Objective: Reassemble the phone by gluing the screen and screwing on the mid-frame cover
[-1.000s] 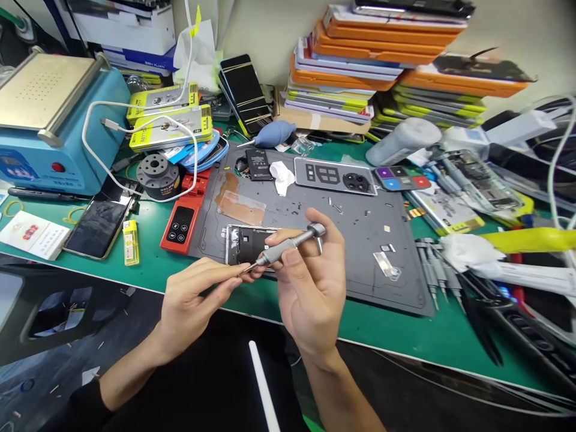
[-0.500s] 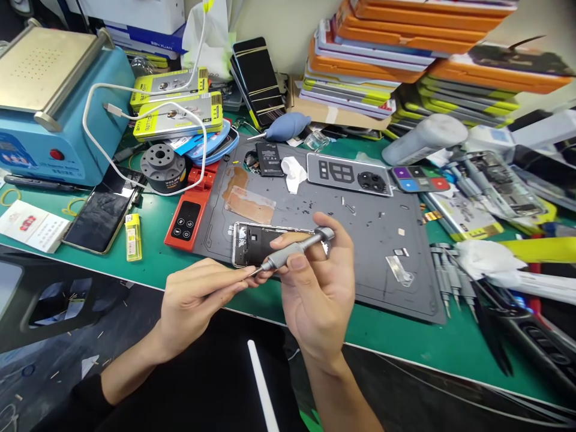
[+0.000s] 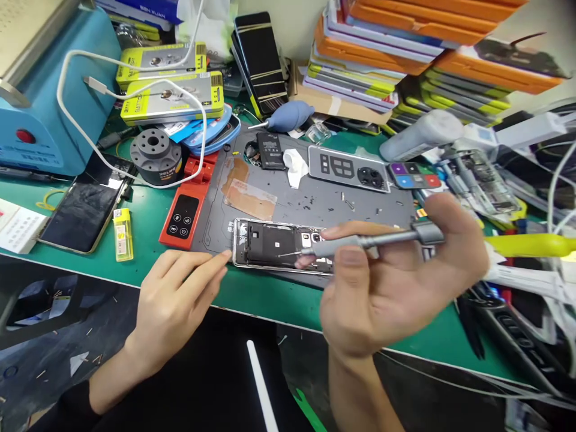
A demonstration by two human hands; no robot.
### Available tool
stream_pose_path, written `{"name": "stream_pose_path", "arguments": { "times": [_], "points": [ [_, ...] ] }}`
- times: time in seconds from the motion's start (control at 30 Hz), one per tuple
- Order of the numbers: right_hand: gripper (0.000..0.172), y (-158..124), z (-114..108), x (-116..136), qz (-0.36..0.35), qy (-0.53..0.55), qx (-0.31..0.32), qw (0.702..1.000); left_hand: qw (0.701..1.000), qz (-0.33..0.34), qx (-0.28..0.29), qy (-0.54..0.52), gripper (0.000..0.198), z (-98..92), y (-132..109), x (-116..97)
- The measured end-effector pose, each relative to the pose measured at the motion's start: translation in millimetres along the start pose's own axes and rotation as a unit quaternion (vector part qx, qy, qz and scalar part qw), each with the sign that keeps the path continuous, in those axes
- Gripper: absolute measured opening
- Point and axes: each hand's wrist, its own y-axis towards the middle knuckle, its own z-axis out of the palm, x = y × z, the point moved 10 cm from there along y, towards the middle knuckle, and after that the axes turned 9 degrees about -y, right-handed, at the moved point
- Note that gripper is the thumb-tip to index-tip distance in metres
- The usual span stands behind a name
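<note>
My right hand [image 3: 378, 288] grips a grey precision screwdriver [image 3: 387, 239], its thin tip pointing left above an opened phone [image 3: 265, 246]. The phone lies on the grey work mat [image 3: 288, 198] with its black inner parts and camera showing; my right fingers cover part of its right end. My left hand [image 3: 173, 306] is at the phone's lower left corner, fingertips pressed together. I cannot tell whether they touch the frame or pinch something small. A loose back cover [image 3: 348, 168] with camera openings and a black battery [image 3: 270, 151] lie behind the phone.
Small screws and parts are scattered over the mat. To the left stand a red device [image 3: 182, 213], a black phone [image 3: 87, 210], a yellow lighter [image 3: 123, 234] and a blue machine [image 3: 58, 114]. Behind are a blue air blower [image 3: 290, 116] and stacked boxes [image 3: 360, 66]. Tools crowd the right.
My hands have parted. The right one has moved right with the screwdriver, whose tip has left my left fingers. My left hand has shifted left, and the camera view has moved slightly.
</note>
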Motion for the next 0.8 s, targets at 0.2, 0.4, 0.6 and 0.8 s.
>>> {"name": "stream_pose_path", "arguments": {
  "times": [0.2, 0.4, 0.6, 0.8],
  "points": [
    [0.066, 1, 39, 23, -0.184, -0.147, 0.074, 0.969, 0.993, 0.039, 0.044, 0.106, 0.039, 15.4, -8, 5],
    [0.066, -11, 44, 14, -0.189, -0.195, 0.083, 0.959, 0.988, 0.066, 0.095, 0.099, 0.046, 22.7, -9, 1],
    [0.060, -18, 44, 2, -0.147, -0.231, 0.113, 0.955, 0.985, 0.062, 0.127, 0.100, 0.047, 28.6, -12, 2],
    [0.050, -17, 43, 4, -0.145, -0.272, 0.122, 0.943, 0.986, 0.061, 0.119, 0.100, 0.046, 29.9, -13, 0]
  ]
}}
